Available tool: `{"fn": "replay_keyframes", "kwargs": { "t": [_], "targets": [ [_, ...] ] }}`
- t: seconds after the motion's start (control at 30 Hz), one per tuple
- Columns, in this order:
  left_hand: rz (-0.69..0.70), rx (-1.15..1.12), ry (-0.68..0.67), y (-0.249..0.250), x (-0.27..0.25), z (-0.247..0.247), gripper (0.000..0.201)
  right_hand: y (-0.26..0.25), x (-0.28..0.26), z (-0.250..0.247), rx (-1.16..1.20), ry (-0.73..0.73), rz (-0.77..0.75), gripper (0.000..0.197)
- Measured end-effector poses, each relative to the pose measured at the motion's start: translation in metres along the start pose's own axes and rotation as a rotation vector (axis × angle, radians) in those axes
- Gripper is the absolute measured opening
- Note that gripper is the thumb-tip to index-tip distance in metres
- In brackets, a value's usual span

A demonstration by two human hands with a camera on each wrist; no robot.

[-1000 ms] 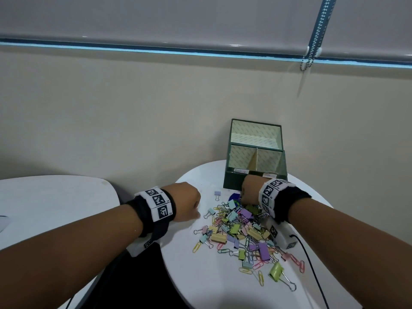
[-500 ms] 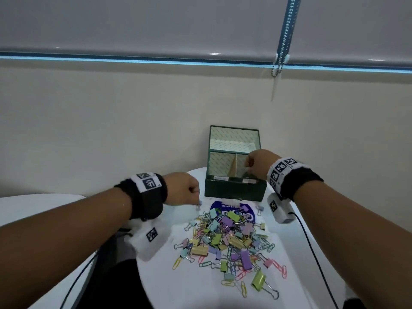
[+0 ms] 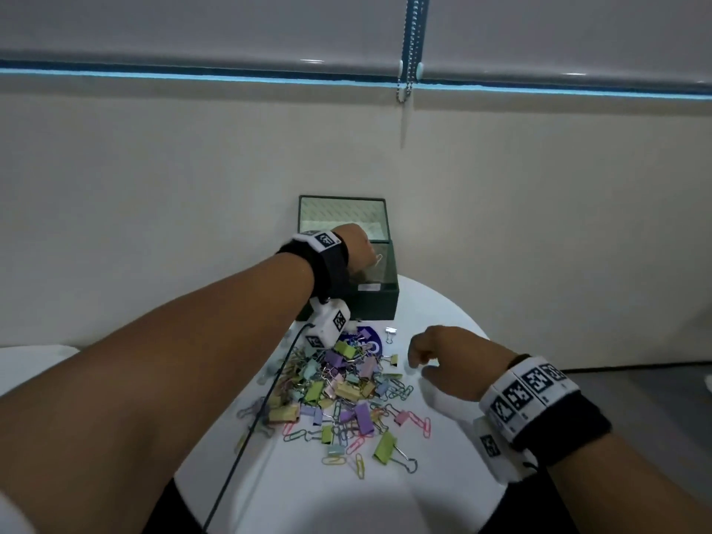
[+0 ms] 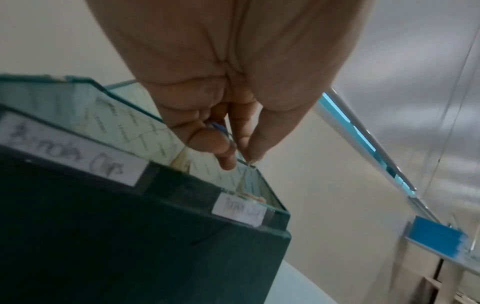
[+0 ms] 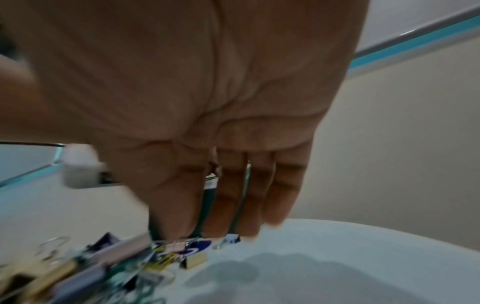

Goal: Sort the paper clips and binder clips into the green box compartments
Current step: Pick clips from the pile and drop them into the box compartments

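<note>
- The left hand is over the green box at the table's 12 o'clock, fingertips pinching a pale wire clip above the right front compartment, labelled for paper clips.
- A blue clip sits tucked in its curled fingers; I would release only the wire one here.
- The right hand, fingers loosely curled and holding nothing, hangs at 3 o'clock of the clip pile.

Bare counter lies right of the clip pile; the green box blocks the far edge.
</note>
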State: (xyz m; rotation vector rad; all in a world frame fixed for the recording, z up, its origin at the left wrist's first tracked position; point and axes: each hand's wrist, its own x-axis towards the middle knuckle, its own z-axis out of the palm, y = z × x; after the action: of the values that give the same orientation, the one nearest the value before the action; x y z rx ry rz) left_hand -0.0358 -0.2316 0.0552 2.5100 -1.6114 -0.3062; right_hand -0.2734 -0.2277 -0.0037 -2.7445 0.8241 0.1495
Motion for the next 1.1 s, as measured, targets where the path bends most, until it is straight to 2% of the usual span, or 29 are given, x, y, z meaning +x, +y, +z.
{"fn": "replay_keyframes", "kwargs": {
  "t": [0.13,0.2,0.27,0.37,0.43,0.5,0.6,0.67,0.73,0.8,0.97,1.1],
  "targets": [
    [-0.007,0.119,-0.025,0.001,0.016,0.013,0.044,0.003,-0.023,0.004,0.063,-0.106,-0.025,0.034],
    [0.018,0.103,-0.044,0.005,0.013,0.014,0.036,0.005,-0.028,0.011,0.077,-0.148,-0.047,0.031],
    [0.059,0.041,-0.011,0.006,0.008,0.012,0.031,0.006,-0.027,0.019,0.042,-0.159,-0.074,0.029],
    [0.155,-0.078,0.060,-0.001,-0.018,0.001,0.031,0.006,-0.019,0.026,0.009,-0.133,-0.118,0.008],
    [0.200,-0.085,0.080,-0.011,-0.044,-0.008,0.027,0.007,-0.013,0.028,-0.011,-0.103,-0.116,0.008],
    [0.239,-0.031,0.046,-0.027,-0.075,-0.014,0.015,0.006,-0.009,0.029,-0.021,-0.086,-0.088,0.012],
    [0.174,0.113,-0.139,-0.054,-0.130,-0.013,0.007,0.002,-0.008,0.032,-0.054,-0.053,-0.031,0.014],
    [0.099,0.260,-0.262,-0.075,-0.163,-0.003,0.015,0.001,-0.007,0.033,-0.051,-0.027,-0.010,0.013],
    [0.010,0.323,-0.365,-0.091,-0.187,0.011,0.040,0.001,-0.006,0.034,-0.022,-0.015,0.007,0.016],
    [-0.057,0.289,-0.403,-0.099,-0.205,0.026,0.063,-0.001,-0.006,0.033,-0.004,-0.011,0.042,0.020],
    [-0.068,0.248,-0.296,-0.103,-0.224,0.059,0.085,-0.009,-0.007,0.037,0.030,-0.012,0.123,0.018],
    [-0.099,0.130,-0.174,-0.104,-0.217,0.067,0.065,-0.016,-0.005,0.035,0.040,0.027,0.164,0.024]
  ]
}}
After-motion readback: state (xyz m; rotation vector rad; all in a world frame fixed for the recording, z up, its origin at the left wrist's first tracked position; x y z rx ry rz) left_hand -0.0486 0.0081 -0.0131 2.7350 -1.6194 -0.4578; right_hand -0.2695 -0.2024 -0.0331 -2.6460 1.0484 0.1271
